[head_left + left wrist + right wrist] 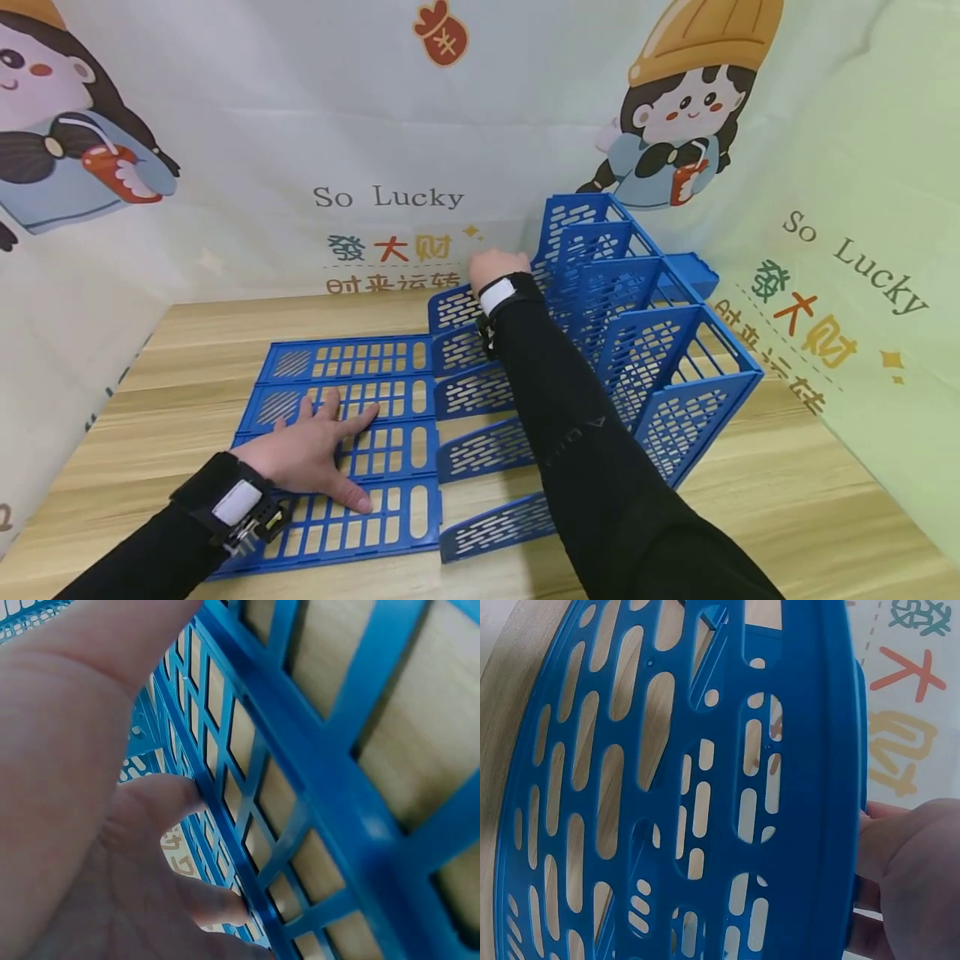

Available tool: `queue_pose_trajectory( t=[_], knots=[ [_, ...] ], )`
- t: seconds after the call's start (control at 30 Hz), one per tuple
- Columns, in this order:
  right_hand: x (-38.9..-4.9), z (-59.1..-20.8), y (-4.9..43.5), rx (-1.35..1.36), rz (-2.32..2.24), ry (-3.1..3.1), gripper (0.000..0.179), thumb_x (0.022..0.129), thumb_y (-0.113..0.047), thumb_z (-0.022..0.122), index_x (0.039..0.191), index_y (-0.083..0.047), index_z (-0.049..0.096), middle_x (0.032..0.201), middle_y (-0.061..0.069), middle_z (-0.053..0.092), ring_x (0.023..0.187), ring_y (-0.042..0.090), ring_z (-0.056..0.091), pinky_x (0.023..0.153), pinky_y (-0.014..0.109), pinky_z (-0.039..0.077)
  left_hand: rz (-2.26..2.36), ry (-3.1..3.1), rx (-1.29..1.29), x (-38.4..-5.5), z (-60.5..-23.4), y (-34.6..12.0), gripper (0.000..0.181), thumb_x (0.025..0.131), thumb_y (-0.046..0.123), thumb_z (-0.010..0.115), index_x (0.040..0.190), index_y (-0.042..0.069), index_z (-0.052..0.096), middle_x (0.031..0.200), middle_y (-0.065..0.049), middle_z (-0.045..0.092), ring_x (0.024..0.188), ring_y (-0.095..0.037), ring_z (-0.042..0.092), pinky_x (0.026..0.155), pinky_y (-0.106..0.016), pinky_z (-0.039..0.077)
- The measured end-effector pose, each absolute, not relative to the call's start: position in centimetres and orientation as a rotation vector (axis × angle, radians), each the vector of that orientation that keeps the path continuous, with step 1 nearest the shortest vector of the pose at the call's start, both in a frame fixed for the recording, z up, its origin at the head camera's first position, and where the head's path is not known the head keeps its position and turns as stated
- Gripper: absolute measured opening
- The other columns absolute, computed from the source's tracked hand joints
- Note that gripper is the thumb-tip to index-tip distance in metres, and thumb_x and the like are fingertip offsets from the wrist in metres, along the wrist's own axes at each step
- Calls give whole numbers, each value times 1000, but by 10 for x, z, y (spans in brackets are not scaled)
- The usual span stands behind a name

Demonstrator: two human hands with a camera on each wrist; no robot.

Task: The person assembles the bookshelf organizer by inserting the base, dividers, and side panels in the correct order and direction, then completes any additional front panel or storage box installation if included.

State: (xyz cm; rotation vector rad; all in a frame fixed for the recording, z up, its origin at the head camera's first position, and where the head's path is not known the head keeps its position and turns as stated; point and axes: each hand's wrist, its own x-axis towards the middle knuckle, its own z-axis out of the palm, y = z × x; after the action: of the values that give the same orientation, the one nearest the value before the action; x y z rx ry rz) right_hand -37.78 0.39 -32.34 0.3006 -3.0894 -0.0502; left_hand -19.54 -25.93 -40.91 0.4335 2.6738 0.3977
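Nearest us in the head view is the black right sleeve (592, 433), one of two. We count one flat blue panel (432, 508) in four lattice sections, lying on the tabletop (127, 450), and one blue rack (622, 271) of five tall perforated dividers, with five low ends showing left of the sleeve. The panel's right edge is just beside those low ends; we cannot tell whether they join. Bare wood shows left of the panel and right of the rack; the rack's far end is near the printed cloth (262, 150). The left hand (307, 450) is spread flat on the panel; the right hand (497, 267) is curled at the farthest low end.

From the left wrist, we note separated fingers touching the lattice bars, with wood behind the openings.

From the right wrist, we see one slotted divider nearest, its edge gripped by the right hand; the fingertips are hidden behind it.
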Motion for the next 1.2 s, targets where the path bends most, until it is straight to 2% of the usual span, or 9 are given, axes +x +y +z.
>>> queue_pose_trajectory(
  t=[0.37,0.6,0.7,0.73,0.8,0.87,1.0,1.03,1.2],
  knots=[
    [-384,-332,1,316,-8,-3062,27,112,-17,58,127,-13,80,130,11,81,122,32,76,115,56,54,372,2669,447,-197,-406,-254,132,69,74,94,174,22,32,175,-45,7,152,-81,2,111,-98,12],
    [-378,-324,1,440,-20,-3130,32,114,-31,60,141,-19,73,146,4,73,140,28,65,129,58,38,370,2659,428,-198,-407,-252,132,69,74,93,175,22,32,176,-44,7,153,-80,1,111,-98,12],
    [-370,-314,1,647,52,-3075,31,114,-36,60,131,-15,76,133,6,76,125,27,69,118,48,48,341,2662,419,-199,-407,-254,133,69,76,93,175,22,32,175,-44,7,153,-81,1,110,-98,15],
    [-366,-309,1,740,77,-3078,32,113,-39,62,126,-14,77,126,4,76,116,25,70,108,42,52,330,2663,417,-200,-407,-254,133,69,76,92,175,23,32,175,-44,8,152,-81,2,110,-98,16],
    [-363,-306,0,901,112,-3145,36,108,-47,68,102,-13,78,98,-2,73,90,18,66,84,33,52,319,2664,417,-200,-406,-255,133,70,76,92,175,23,32,175,-45,7,152,-82,2,109,-99,17],
    [-364,-309,-3,997,110,-3276,37,102,-50,77,98,-14,81,96,-4,74,86,15,64,78,30,52,317,2666,415,-201,-406,-256,132,70,75,92,175,22,32,174,-46,8,151,-82,3,109,-99,17],
    [-368,-325,-5,1044,-10,-3372,20,100,-32,82,112,-17,87,118,-1,82,110,17,73,94,32,60,334,2664,418,-200,-407,-257,132,70,74,93,174,22,33,174,-46,8,150,-83,3,108,-99,17],
    [-367,-327,-4,1050,-25,-3348,24,101,-24,80,122,-15,85,131,2,80,120,20,73,102,35,61,333,2668,423,-200,-408,-257,132,70,74,93,174,22,33,174,-46,8,150,-83,3,108,-99,17],
    [-356,-323,4,1054,8,-3272,29,104,-11,70,131,-12,82,140,7,77,133,23,71,113,38,58,330,2676,440,-199,-407,-255,132,70,74,93,174,21,33,174,-47,9,150,-83,4,105,-100,19]
  ],
)
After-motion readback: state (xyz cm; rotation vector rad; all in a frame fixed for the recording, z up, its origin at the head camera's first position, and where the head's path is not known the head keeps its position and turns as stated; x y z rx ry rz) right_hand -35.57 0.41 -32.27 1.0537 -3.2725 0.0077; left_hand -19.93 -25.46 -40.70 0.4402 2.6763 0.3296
